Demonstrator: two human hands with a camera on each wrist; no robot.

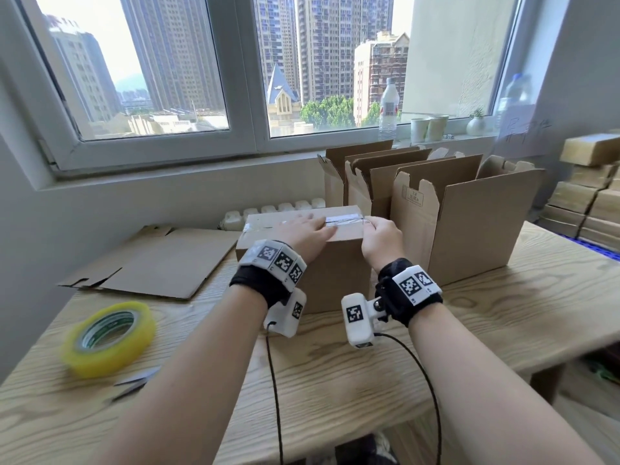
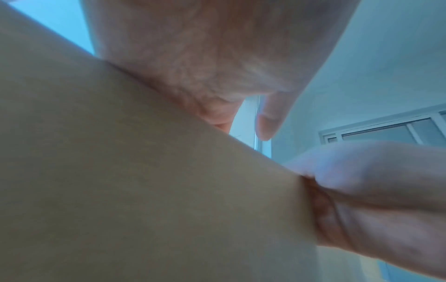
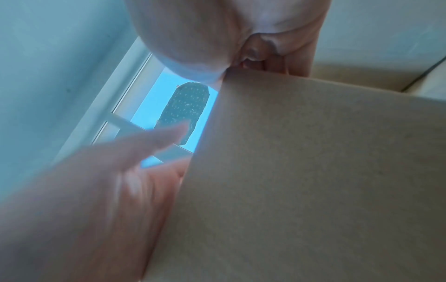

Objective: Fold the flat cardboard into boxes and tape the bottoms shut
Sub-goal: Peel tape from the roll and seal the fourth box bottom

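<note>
— Fingers of the left hand are lying straight, pressing the brown cardboard box with its clear tape strip.

— Right hand is curling over its three-o'clock edge; box is sitting mid-table.

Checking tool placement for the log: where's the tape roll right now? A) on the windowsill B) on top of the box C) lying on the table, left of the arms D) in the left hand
C: the tape roll lies flat on the table, away from both hands.
</note>
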